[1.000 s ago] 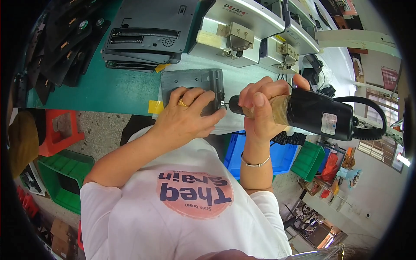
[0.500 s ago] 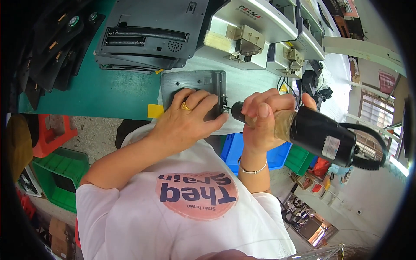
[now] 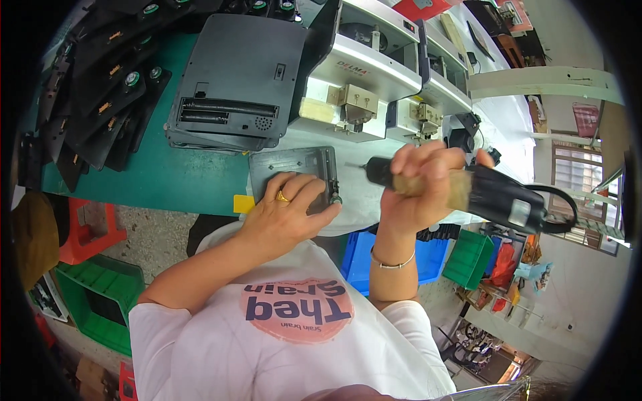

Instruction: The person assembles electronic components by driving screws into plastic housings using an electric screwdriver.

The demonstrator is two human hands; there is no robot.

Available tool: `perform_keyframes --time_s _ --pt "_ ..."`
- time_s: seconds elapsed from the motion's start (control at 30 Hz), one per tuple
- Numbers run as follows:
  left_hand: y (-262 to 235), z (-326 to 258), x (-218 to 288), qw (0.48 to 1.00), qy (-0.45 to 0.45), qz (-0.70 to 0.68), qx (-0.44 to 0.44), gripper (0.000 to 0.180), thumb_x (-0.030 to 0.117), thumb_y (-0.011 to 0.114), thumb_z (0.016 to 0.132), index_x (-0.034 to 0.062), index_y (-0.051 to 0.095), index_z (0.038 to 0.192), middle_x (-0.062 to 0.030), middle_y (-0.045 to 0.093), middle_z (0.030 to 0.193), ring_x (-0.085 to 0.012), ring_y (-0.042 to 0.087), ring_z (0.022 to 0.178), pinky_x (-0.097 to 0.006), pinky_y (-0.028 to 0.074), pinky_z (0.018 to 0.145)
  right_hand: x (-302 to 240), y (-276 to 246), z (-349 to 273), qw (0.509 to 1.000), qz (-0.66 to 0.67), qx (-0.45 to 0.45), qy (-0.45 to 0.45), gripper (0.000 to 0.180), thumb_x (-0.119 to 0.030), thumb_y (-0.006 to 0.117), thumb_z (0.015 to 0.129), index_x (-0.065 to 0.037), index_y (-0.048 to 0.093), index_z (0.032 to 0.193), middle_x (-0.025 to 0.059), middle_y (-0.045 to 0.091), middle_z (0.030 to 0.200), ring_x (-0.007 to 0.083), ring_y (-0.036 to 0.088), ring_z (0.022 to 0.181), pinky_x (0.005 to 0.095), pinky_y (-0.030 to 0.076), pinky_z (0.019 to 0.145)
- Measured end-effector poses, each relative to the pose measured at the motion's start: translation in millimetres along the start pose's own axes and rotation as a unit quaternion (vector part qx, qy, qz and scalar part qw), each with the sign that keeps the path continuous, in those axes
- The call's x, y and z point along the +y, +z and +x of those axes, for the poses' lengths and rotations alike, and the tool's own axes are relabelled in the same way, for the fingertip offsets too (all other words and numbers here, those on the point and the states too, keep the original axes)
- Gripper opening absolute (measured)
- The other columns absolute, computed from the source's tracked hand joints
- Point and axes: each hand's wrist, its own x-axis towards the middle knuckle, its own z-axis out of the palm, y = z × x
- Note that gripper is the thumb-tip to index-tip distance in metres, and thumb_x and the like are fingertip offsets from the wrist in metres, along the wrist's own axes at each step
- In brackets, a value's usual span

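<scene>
The left hand (image 3: pixel 287 212), fingers loosely spread, rests on the black casing (image 3: pixel 286 160) at the desk's (image 3: pixel 144 190) near side; the right hand (image 3: pixel 428 184) wraps the corded screwdriver (image 3: pixel 505 199), its bit clear of the casing. Fastening seems under way; how much is done or left, I cannot tell.

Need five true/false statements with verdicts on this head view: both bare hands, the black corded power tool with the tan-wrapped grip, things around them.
1. The right hand grips the black corded power tool. True.
2. The tool touches the dark grey plastic housing. False: a gap separates them.
3. The left hand lies on that housing. True.
4. The thin silvery bracelet circles the left wrist. False: it circles the right wrist.
5. The large dark grey plastic panel with a battery slot lies left of the silvery boxy machines. True.
</scene>
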Motion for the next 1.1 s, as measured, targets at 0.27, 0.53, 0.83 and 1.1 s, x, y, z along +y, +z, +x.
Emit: perform_keyframes --time_s 0.27,0.53,0.83,1.1 --pt "0.8 2.0 0.2 1.000 -0.005 -0.004 0.004 0.045 0.012 0.071 0.063 0.0199 0.066 0.108 -0.0088 0.051 0.113 -0.0265 0.048 0.114 -0.044 0.037 0.099 22.6 22.2 37.2 0.994 -0.022 -0.029 -0.101 0.061 0.004 0.062 0.086 -0.006 0.027 0.134 0.0050 0.052 0.075 0.0169 0.053 0.058 0.0336 0.053 0.051" --pt "-0.3 1.2 -0.3 1.000 -0.007 -0.009 0.002 0.047 0.013 0.072 0.062 0.0201 0.066 0.108 -0.0083 0.051 0.113 -0.0260 0.048 0.114 -0.043 0.036 0.099 31.6 19.7 37.5 0.994 -0.054 -0.047 -0.080 0.057 0.008 0.061 0.085 -0.005 0.030 0.131 0.0062 0.054 0.077 0.0161 0.055 0.057 0.0309 0.053 0.052" --pt "2.4 -2.5 -1.8 1.000 -0.004 0.000 -0.009 0.046 0.021 0.080 0.065 0.0243 0.069 0.109 -0.0071 0.051 0.114 -0.0272 0.046 0.117 -0.047 0.035 0.100 38.5 25.6 64.2 0.957 -0.114 -0.268 -0.011 0.048 0.005 0.066 0.084 0.000 0.043 0.125 0.0103 0.059 0.075 0.0155 0.056 0.055 0.0283 0.049 0.049" --pt "-3.6 -2.2 -0.1 0.997 -0.041 -0.054 -0.022 0.053 0.021 0.082 0.067 0.0095 0.058 0.113 -0.0090 0.049 0.122 -0.0295 0.045 0.120 -0.047 0.035 0.100 32.3 29.4 60.2 0.976 -0.087 -0.190 0.056 0.043 0.008 0.066 0.082 0.002 0.048 0.120 0.0091 0.060 0.074 0.0156 0.059 0.056 0.0300 0.052 0.050"
